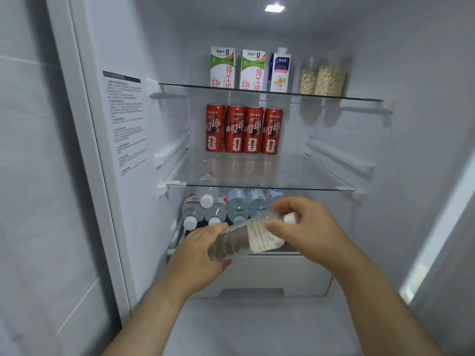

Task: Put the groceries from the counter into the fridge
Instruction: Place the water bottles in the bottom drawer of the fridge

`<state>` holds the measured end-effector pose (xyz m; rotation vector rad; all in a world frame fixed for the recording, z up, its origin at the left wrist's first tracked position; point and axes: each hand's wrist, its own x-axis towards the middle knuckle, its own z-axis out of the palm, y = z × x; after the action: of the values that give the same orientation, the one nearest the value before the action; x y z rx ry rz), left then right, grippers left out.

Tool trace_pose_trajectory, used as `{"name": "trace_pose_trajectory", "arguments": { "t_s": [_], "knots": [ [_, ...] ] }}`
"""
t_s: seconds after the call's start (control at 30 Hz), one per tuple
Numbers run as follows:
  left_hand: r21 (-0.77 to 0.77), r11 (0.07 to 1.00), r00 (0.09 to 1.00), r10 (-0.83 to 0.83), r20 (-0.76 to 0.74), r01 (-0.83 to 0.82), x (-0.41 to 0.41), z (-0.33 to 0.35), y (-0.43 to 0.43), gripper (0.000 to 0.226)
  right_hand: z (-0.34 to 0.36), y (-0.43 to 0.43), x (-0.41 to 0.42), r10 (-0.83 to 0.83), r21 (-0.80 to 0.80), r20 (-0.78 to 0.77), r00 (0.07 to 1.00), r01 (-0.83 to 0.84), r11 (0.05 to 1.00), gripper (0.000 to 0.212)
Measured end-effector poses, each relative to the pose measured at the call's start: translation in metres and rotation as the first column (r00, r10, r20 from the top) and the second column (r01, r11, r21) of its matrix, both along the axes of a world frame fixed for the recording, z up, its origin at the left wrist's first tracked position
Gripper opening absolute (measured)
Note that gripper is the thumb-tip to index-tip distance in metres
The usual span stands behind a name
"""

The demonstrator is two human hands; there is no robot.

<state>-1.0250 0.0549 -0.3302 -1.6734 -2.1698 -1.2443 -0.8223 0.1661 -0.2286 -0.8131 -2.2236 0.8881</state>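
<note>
Printed instruction sticker (126,122), lit ceiling lamp (274,7)

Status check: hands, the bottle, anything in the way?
Left hand, right hand: both hold the water bottle, sideways, cap rightward. Stored bottles crowd the lower shelf behind it.

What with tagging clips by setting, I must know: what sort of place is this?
The inside of an open fridge, probably a home one: glass shelves carry milk cartons and red cans, and the left hand and right hand hold a water bottle.
</note>
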Motion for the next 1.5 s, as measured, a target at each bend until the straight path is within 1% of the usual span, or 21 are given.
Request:
{"name": "trace_pose_trajectory", "arguments": {
  "t_s": [0.03, 0.17, 0.23, 0.3, 0.4, 0.5, 0.57, 0.63, 0.73, 0.8, 0.87, 0.97, 1.07, 1.13, 1.17, 1.23, 1.37, 1.5],
  "knots": [
    [0.025, 1.000, 0.999, -0.007, -0.036, 0.007, -0.002, 0.003, 0.001, 0.062, 0.003, 0.000, 0.003, 0.013, 0.003, 0.072, 0.997, -0.013, 1.000, 0.033],
    [0.075, 0.996, 0.984, -0.037, -0.177, 0.051, -0.011, 0.004, 0.008, 0.060, 0.009, -0.001, 0.010, 0.115, -0.088, 0.227, 0.967, -0.097, 0.991, 0.058],
    [0.090, 0.991, 0.971, -0.072, -0.227, 0.095, -0.013, 0.007, 0.014, 0.061, 0.007, -0.003, 0.012, 0.151, -0.110, 0.291, 0.945, -0.123, 0.986, 0.065],
    [0.111, 0.983, 0.956, -0.110, -0.272, 0.145, -0.013, 0.011, 0.019, 0.060, 0.002, -0.005, 0.015, 0.166, -0.135, 0.294, 0.941, -0.131, 0.982, 0.062],
    [0.083, 0.982, 0.946, -0.140, -0.292, 0.171, -0.012, 0.015, 0.025, 0.061, -0.010, -0.002, 0.019, 0.160, -0.198, 0.203, 0.966, -0.120, 0.973, 0.058],
    [-0.018, 0.997, 0.975, -0.077, -0.210, 0.075, -0.008, 0.013, 0.027, 0.079, -0.022, -0.002, 0.020, 0.085, -0.267, 0.100, 0.991, -0.055, 0.962, 0.049],
    [-0.051, 0.999, 0.988, -0.007, -0.155, -0.001, -0.007, 0.008, 0.026, 0.084, -0.032, -0.001, 0.020, 0.073, -0.277, 0.066, 0.995, -0.052, 0.960, 0.035],
    [-0.023, 0.998, 0.992, 0.052, -0.117, -0.055, -0.008, 0.004, 0.023, 0.075, -0.039, -0.002, 0.020, 0.067, -0.290, 0.033, 0.997, -0.054, 0.956, 0.025],
    [0.069, 0.983, 0.981, 0.175, -0.081, -0.170, -0.016, 0.001, 0.017, 0.060, -0.047, 0.001, 0.016, -0.021, -0.323, -0.052, 0.998, 0.003, 0.947, 0.023],
    [0.090, 0.970, 0.971, 0.230, -0.058, -0.225, -0.022, 0.002, 0.018, 0.056, -0.050, 0.005, 0.009, -0.123, -0.347, -0.113, 0.986, 0.077, 0.935, 0.025],
    [0.054, 0.970, 0.971, 0.238, -0.032, -0.236, -0.028, 0.004, 0.023, 0.059, -0.050, 0.008, -0.001, -0.176, -0.353, -0.144, 0.974, 0.116, 0.928, 0.027],
    [-0.026, 0.977, 0.976, 0.214, 0.037, -0.213, -0.038, 0.010, 0.035, 0.070, -0.050, 0.011, -0.018, -0.180, -0.338, -0.167, 0.969, 0.116, 0.934, 0.026],
    [-0.103, 0.973, 0.972, 0.214, 0.097, -0.204, -0.047, 0.017, 0.048, 0.073, -0.052, 0.017, -0.041, -0.185, -0.330, -0.158, 0.970, 0.125, 0.936, 0.026],
    [-0.102, 0.978, 0.966, 0.195, 0.172, -0.180, -0.052, 0.020, 0.054, 0.068, -0.053, 0.020, -0.058, -0.183, -0.338, -0.168, 0.969, 0.118, 0.934, 0.051],
    [-0.098, 0.980, 0.960, 0.188, 0.206, -0.171, -0.054, 0.021, 0.057, 0.065, -0.052, 0.021, -0.066, -0.182, -0.342, -0.170, 0.969, 0.115, 0.933, 0.057],
    [-0.104, 0.980, 0.953, 0.191, 0.236, -0.171, -0.055, 0.019, 0.059, 0.064, -0.054, 0.025, -0.079, -0.180, -0.334, -0.188, 0.966, 0.110, 0.936, 0.059],
    [-0.091, 0.977, 0.948, 0.209, 0.239, -0.193, -0.057, 0.015, 0.064, 0.057, -0.058, 0.036, -0.101, -0.201, -0.336, -0.210, 0.957, 0.123, 0.934, 0.056],
    [-0.052, 0.971, 0.932, 0.240, 0.271, -0.235, -0.062, 0.014, 0.068, 0.045, -0.056, 0.043, -0.116, -0.144, -0.289, -0.206, 0.968, 0.081, 0.954, 0.056]
  ]
}}
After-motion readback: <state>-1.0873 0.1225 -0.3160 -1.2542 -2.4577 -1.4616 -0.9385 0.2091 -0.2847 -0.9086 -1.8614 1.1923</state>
